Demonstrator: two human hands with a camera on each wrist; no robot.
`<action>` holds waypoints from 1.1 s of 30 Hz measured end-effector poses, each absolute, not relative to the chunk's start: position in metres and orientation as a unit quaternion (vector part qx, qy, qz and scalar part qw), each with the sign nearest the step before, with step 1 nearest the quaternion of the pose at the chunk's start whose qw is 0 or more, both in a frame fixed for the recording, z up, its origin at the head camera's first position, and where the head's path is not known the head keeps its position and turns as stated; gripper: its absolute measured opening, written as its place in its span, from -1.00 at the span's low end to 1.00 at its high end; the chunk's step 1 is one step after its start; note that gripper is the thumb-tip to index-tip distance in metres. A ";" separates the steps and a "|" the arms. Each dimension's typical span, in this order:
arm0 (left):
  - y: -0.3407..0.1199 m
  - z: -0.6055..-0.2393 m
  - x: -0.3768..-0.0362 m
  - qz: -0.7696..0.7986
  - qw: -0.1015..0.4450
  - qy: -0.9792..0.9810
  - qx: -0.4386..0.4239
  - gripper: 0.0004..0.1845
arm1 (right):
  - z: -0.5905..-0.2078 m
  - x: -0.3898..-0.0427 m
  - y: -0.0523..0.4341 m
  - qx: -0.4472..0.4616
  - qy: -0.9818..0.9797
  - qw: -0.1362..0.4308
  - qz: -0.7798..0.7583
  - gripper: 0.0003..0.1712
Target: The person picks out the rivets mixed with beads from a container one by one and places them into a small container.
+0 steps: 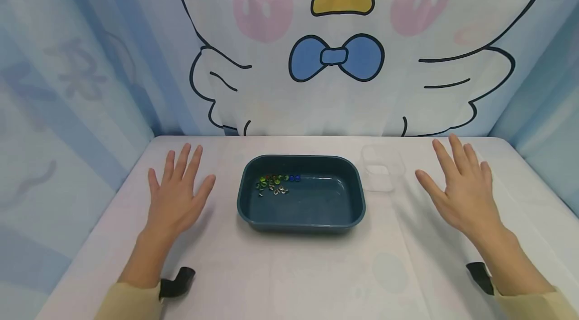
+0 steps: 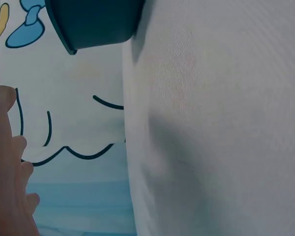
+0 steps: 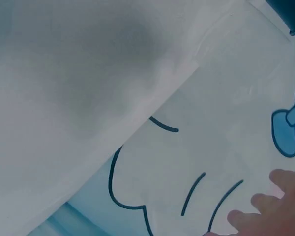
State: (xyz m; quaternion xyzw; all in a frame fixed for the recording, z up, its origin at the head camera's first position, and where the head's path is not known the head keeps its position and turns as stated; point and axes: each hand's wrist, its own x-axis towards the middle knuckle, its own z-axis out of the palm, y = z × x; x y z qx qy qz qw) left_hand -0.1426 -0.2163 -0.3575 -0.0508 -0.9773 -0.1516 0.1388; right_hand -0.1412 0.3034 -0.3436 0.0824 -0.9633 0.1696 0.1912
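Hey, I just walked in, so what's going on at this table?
Nothing is being handled right now. A person's bare left hand and bare right hand are held open above a white cloth-covered table, either side of a dark teal rectangular tray. In the tray's left part lie small shiny green beads, blue beads and little metallic pieces. A clear plastic container sits between the tray and the right hand.

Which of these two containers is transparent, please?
The clear plastic container to the right of the dark tray: the white tabletop shows through it, whereas the tray is opaque.
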 end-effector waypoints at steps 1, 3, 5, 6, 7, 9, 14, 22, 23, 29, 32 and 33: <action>-0.214 -0.357 -0.144 -0.158 0.139 -0.976 -0.052 -0.21 | -0.343 -0.142 0.302 0.085 -0.961 0.195 0.175 -0.12; -0.210 -0.358 -0.146 -0.172 0.137 -0.974 -0.056 -0.21 | -0.343 -0.143 0.299 0.088 -0.958 0.202 0.184 -0.13; -0.206 -0.359 -0.147 -0.185 0.136 -0.972 -0.059 -0.22 | -0.343 -0.144 0.296 0.093 -0.954 0.211 0.192 -0.15; -0.204 -0.360 -0.148 -0.190 0.135 -0.970 -0.061 -0.22 | -0.343 -0.144 0.295 0.096 -0.952 0.215 0.196 -0.16; -0.203 -0.361 -0.149 -0.195 0.135 -0.970 -0.062 -0.22 | -0.342 -0.144 0.293 0.097 -0.951 0.219 0.197 -0.17; -0.199 -0.363 -0.151 -0.204 0.134 -0.967 -0.067 -0.23 | -0.341 -0.145 0.291 0.099 -0.948 0.227 0.198 -0.19; -0.191 -0.365 -0.156 -0.230 0.134 -0.961 -0.080 -0.26 | -0.337 -0.146 0.286 0.100 -0.944 0.239 0.205 -0.21; -0.184 -0.367 -0.159 -0.257 0.133 -0.954 -0.081 -0.28 | -0.331 -0.150 0.277 0.097 -0.945 0.237 0.202 -0.22; -0.184 -0.367 -0.160 -0.262 0.133 -0.952 -0.082 -0.28 | -0.331 -0.151 0.275 0.097 -0.946 0.236 0.202 -0.22; -0.180 -0.368 -0.162 -0.296 0.138 -0.941 -0.086 -0.29 | -0.327 -0.157 0.265 0.105 -0.944 0.237 0.204 -0.21; -0.178 -0.368 -0.163 -0.311 0.132 -0.938 -0.081 -0.29 | -0.325 -0.160 0.259 0.113 -0.941 0.242 0.209 -0.23; -0.178 -0.368 -0.163 -0.317 0.128 -0.936 -0.079 -0.29 | -0.325 -0.161 0.258 0.116 -0.940 0.243 0.210 -0.23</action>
